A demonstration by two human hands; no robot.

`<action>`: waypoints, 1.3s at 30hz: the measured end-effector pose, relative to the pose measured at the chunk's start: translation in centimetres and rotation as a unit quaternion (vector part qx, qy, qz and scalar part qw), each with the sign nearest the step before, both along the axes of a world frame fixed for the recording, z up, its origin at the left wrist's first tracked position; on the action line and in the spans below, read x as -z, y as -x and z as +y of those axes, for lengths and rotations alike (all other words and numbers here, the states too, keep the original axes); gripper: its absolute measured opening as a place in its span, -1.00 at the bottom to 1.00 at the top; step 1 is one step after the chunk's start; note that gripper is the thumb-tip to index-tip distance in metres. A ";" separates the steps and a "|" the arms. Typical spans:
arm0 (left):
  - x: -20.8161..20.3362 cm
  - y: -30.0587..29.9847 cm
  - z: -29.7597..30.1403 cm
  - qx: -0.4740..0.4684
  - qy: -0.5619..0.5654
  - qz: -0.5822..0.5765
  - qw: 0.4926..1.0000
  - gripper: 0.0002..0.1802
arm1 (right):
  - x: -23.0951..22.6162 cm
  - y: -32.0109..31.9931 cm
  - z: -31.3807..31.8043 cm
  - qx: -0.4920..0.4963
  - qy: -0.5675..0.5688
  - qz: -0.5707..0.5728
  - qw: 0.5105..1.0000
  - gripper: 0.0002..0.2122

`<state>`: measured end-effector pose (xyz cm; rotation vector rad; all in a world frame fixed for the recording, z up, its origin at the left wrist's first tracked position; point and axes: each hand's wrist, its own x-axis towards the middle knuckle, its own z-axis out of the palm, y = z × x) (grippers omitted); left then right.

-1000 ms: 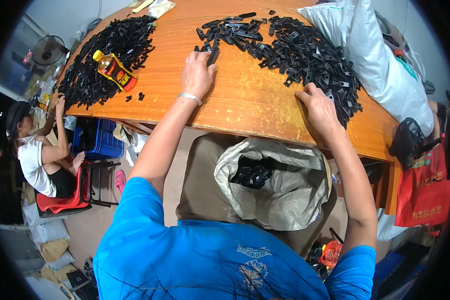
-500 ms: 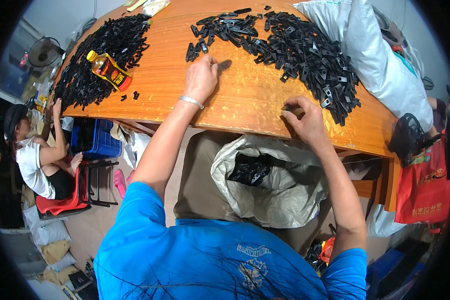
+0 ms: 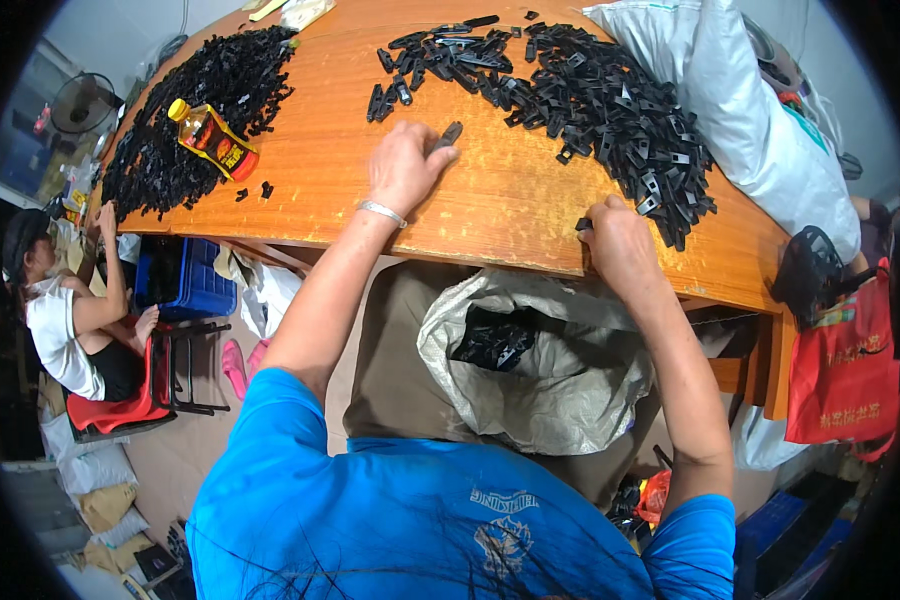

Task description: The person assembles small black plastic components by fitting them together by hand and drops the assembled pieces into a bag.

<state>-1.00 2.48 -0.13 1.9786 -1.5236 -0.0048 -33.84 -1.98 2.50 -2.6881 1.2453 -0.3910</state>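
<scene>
The left hand (image 3: pixel 402 165) is pinching a small, flat black clip (image 3: pixel 447 135) over the table (image 3: pixel 490 205). The right hand (image 3: pixel 618 243) is curling shut around another clip (image 3: pixel 583 224) near the table's edge, beside the pile (image 3: pixel 610 105).

The right hand (image 3: pixel 620 245) curls over a small black piece (image 3: pixel 582 224) at the table edge (image 3: pixel 490 250), hiding most of it. The left hand (image 3: pixel 402 165) covers part of another black piece (image 3: pixel 447 135). Inside the open grey sack (image 3: pixel 550 380), the dark parts (image 3: pixel 495 340) are too shadowed to distinguish.
</scene>
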 end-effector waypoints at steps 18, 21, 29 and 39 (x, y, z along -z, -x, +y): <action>1.3 6.9 2.4 0.208 0.073 0.059 0.974 -0.76 | 2.0 -4.0 -1.6 -0.063 -0.021 -0.227 0.972 -0.79; 1.4 7.1 2.5 0.176 0.070 0.087 0.978 -0.75 | 1.9 -3.7 -2.2 -0.069 -0.041 -0.205 0.976 -0.80; 1.1 7.6 1.7 0.189 0.057 0.069 0.978 -0.77 | 1.5 -5.8 -2.6 -0.146 0.018 -0.157 0.977 -0.83; -1.0 3.2 -2.1 0.229 -0.087 0.254 0.936 -0.65 | 0.3 0.3 7.6 -0.179 -0.115 -0.117 0.970 -0.76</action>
